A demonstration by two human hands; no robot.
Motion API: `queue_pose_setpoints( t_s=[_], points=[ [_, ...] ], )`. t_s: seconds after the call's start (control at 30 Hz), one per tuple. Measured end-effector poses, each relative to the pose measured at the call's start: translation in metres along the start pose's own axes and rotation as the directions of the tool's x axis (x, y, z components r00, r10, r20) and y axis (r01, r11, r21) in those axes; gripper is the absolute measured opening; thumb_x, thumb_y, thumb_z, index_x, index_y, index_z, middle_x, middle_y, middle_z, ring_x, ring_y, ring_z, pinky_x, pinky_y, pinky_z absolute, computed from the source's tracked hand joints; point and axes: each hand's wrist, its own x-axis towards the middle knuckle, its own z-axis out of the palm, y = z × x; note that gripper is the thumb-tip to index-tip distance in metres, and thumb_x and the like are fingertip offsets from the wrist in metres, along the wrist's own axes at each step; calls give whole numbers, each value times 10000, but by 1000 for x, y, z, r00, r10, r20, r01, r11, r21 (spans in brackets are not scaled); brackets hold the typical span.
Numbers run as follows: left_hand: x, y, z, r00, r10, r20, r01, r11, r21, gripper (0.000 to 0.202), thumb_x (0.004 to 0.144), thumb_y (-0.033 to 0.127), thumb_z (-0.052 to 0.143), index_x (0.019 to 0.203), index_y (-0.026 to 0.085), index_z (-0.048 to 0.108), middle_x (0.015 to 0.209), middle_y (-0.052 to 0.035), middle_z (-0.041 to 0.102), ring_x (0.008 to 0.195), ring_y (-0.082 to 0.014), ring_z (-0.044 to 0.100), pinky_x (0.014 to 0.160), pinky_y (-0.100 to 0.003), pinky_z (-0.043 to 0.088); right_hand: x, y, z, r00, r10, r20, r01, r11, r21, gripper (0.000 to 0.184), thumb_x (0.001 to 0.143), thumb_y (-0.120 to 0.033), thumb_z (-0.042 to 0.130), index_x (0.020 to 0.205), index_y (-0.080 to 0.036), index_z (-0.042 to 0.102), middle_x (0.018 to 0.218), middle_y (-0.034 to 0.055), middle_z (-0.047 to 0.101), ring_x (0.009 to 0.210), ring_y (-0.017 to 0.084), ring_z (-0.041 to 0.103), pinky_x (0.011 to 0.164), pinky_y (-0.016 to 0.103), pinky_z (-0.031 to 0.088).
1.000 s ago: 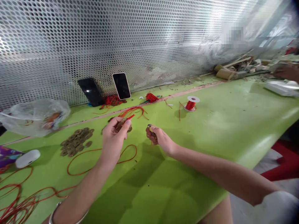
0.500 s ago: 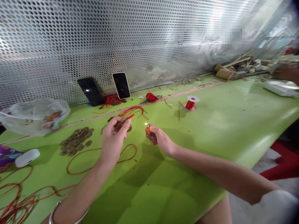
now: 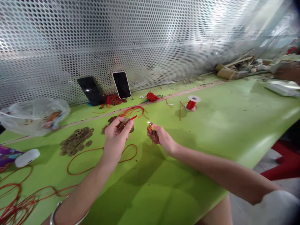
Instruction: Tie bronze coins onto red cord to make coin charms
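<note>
Between the thumb and fingers of my left hand [image 3: 116,132] is a braided red cord [image 3: 133,118], its end poking out to the right. Round brass-coloured coins [image 3: 130,126] show beside it, partly hidden by the fingers. My right hand [image 3: 161,136] is wrapped around a yellow lighter [image 3: 151,126], and a small flame burns at its top. A short gap separates the flame from the cord's end. Left of my left hand lies a pile of holed coins [image 3: 76,142]. A loose red cord [image 3: 81,153] loops over the green table under my left wrist.
Two phones [image 3: 121,85] lean on a perforated metal panel [image 3: 150,40]. A spool of red thread [image 3: 191,104] stands at the right, near red cord bundles [image 3: 152,97]. A plastic bag [image 3: 32,117] and white case [image 3: 27,157] lie left. Another person's hand [image 3: 288,73] is far right.
Both hands have shifted slightly to the right. The lighter stays lit, and the gap between its flame and the braided cord looks much the same.
</note>
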Motion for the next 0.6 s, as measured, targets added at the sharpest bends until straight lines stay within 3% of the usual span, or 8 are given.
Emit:
queue_pose_setpoints(
  t_s=[0.6],
  points=[
    [-1,0,1,1000,-15,25,14,999,33,189,774,314,676,711,182,557,587,51,459,475,-66,361,454,-225,254,0,0,0,1000,-14,16,14,999,30,248,919,-345,278,726,-203,340,637,-48,234,530,106,187,489,245,155]
  ],
)
